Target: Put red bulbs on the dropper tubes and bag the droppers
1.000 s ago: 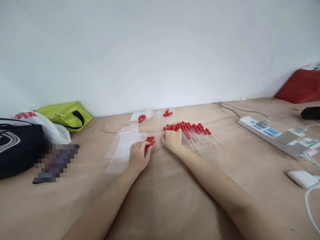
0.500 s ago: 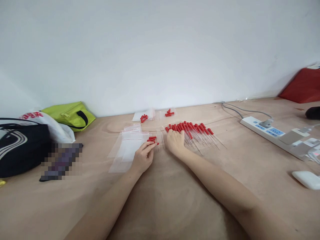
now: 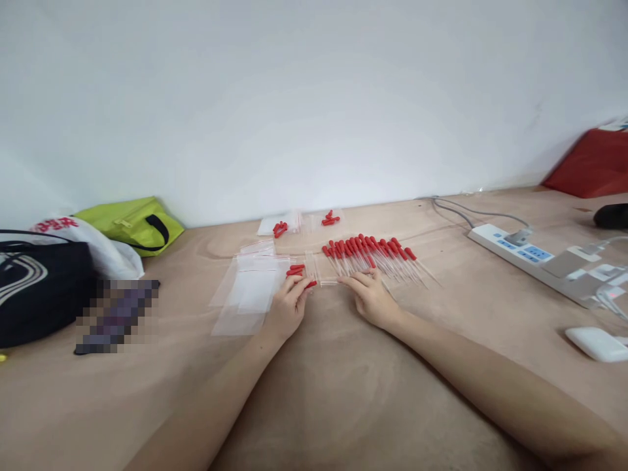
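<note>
A thin clear dropper tube (image 3: pixel 330 281) lies level between my two hands. My left hand (image 3: pixel 287 307) pinches a red rubber bulb (image 3: pixel 311 284) at the tube's left end; whether bulb and tube are joined is too small to tell. On the tube's right part, the fingertips of my right hand (image 3: pixel 375 302) are closed. Several loose red bulbs (image 3: pixel 295 269) lie just beyond my left fingers. Bare clear tubes (image 3: pixel 314 263) rest side by side past the held one. Behind my right hand spreads a row of red-capped droppers (image 3: pixel 366 245).
Clear zip bags (image 3: pixel 245 294) lie left of my left hand. Farther back, two small groups of red bulbs (image 3: pixel 280 229) sit on bags near the wall. A white power strip (image 3: pixel 530 261) stands right; a green bag (image 3: pixel 132 222) and a black bag (image 3: pixel 49 294) stand left.
My right hand has come back from the red-capped droppers toward me and now grips a tube stretching to my left hand. My left hand stays nearly in place, pinching a red bulb.
</note>
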The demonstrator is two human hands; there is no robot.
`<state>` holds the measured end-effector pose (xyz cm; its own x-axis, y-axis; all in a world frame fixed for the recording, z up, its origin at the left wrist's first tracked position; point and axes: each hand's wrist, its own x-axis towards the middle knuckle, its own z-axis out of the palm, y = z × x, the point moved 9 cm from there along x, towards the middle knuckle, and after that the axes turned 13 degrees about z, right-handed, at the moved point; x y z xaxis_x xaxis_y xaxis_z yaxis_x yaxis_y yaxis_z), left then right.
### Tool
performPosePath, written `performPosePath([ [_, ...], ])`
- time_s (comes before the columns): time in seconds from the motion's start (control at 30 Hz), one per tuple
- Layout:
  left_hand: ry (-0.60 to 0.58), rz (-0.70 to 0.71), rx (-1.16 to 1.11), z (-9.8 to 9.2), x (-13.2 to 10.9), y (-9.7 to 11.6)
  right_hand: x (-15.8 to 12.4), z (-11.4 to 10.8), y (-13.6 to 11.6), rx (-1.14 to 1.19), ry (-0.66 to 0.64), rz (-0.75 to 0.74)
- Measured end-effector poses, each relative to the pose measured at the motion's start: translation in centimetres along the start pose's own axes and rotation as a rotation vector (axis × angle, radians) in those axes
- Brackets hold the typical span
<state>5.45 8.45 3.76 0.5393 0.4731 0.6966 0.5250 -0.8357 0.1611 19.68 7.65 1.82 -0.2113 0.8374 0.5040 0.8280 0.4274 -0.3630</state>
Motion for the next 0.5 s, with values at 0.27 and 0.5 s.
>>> performPosePath([
  [0.27,-0.026,-0.009,-0.071,0.34,0.21,0.5,0.09,0.47,-0.5,0.054,-0.037,-0.034],
  [0.5,-0.002,-0.016,-0.109,0.05,0.16,0.53,0.22,0.42,-0.68,0.062,-0.056,-0.024],
])
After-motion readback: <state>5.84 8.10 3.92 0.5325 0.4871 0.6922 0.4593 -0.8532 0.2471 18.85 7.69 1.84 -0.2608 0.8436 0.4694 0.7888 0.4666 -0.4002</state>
